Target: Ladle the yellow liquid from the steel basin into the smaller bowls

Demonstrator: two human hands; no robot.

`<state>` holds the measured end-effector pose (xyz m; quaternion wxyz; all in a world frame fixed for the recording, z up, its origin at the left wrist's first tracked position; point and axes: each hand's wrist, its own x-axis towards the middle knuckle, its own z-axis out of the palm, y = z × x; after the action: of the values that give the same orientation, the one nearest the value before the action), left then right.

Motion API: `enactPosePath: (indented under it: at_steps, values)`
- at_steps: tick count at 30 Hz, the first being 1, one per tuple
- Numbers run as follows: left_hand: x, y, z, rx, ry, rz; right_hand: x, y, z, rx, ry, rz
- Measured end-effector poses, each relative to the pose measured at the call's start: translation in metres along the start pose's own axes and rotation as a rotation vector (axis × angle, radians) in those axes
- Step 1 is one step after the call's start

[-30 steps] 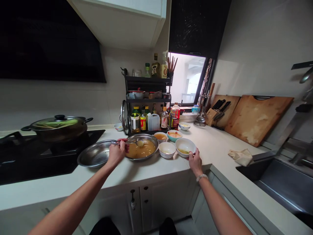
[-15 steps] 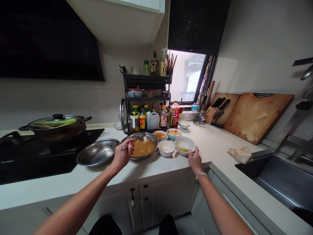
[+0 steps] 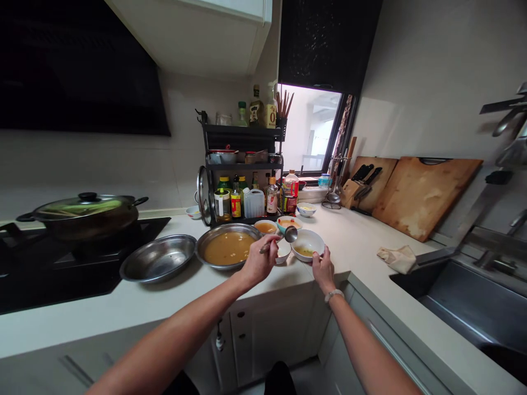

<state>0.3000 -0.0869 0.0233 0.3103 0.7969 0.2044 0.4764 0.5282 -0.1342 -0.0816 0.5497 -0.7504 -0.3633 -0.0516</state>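
Steel is gleaming on the spoon [image 3: 290,234] that our left hand [image 3: 260,263] is gripping by the handle. Its head is hanging by the left rim of the white bowl [image 3: 310,237]; we are not making out whether it is touching. Our right hand [image 3: 323,267] is pinching that bowl at its near right rim, while yellowish liquid with green bits is lying inside. We are seeing the bowl near the front edge of the table [image 3: 358,241]. Just to its left, a small bowl [image 3: 284,257] is peeking out from behind our left hand. Behind the two, a broth bowl [image 3: 256,225] and a teal bowl [image 3: 300,225] with red bits are standing side by side. Further left, a basin [image 3: 200,247] is holding brown broth with pale flecks, and a steel dish [image 3: 160,258] is resting beside it. On the stove [image 3: 99,274], a pan [image 3: 86,222] is showing something green through its glass lid. Farther back, a rack [image 3: 242,166] is carrying bottles [image 3: 272,198]. To the right, we are finding a cloth [image 3: 397,258] lying by the sink [image 3: 465,302] and a cutting board [image 3: 426,197] leaning by the wall.
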Motion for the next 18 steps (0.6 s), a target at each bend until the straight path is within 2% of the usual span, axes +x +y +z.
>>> enactPosePath:
  at_steps: [5, 10, 13, 18]
  values:
    - [0.01, 0.005, 0.02, 0.165, -0.115, 0.183, -0.002, -0.004, -0.002, -0.013, 0.007, 0.015]
    - [0.02, 0.002, 0.034, 0.267, -0.199, 0.233, -0.002, -0.003, -0.001, -0.018, 0.009, -0.002]
    - [0.024, -0.005, 0.042, 0.243, -0.189, 0.183, -0.001, -0.001, -0.001, -0.027, 0.025, -0.005]
    - [0.024, -0.012, 0.053, -0.019, -0.158, -0.087, -0.001, -0.001, 0.0, -0.024, 0.025, -0.011]
